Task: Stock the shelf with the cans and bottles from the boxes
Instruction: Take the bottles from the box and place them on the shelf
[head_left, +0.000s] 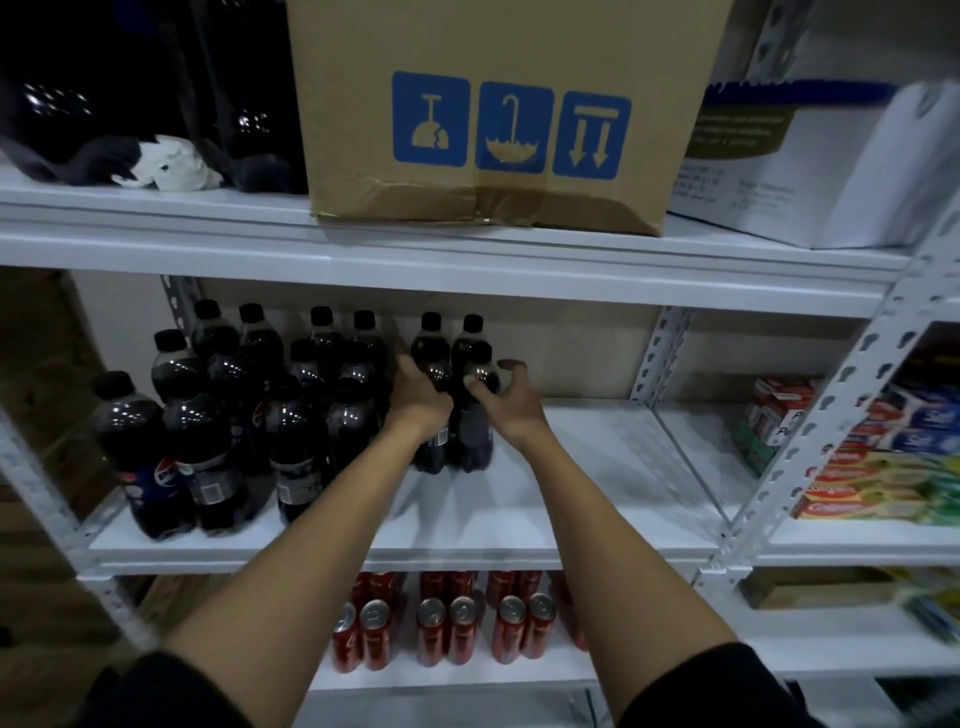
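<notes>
Head view, bottles: the two dark cola bottles under my hands (457, 410) stand upright on the middle shelf (571, 467), side by side and touching. They look full, so I judge them rather heavy for their size. The plastic wall is smooth and should give a little under pressure; it may be slippery.

Head view, where to hold: I judge the best place is the shoulder, just below the black cap, or the narrower waist. The cap alone is too small for a safe hold.

Head view, left hand: my left hand (421, 395) is curled round the upper part of the left bottle of the pair; the fingers wrap it and hide its cap.

Head view, right hand: my right hand (501, 397) is at the right bottle. The thumb lies on its shoulder, but the fingers stand half open and apart from it, so it touches more than it grips.

Head view, left of my hands: a group of the same bottles (234, 415) stands already placed, close to my left hand.

Head view, right of my hands: bare shelf, free for more bottles.

Head view, below my arms: red cans (441, 629) stand in rows on the lower shelf.

Head view, above my hands: a cardboard box (493, 114) on the upper shelf.
</notes>
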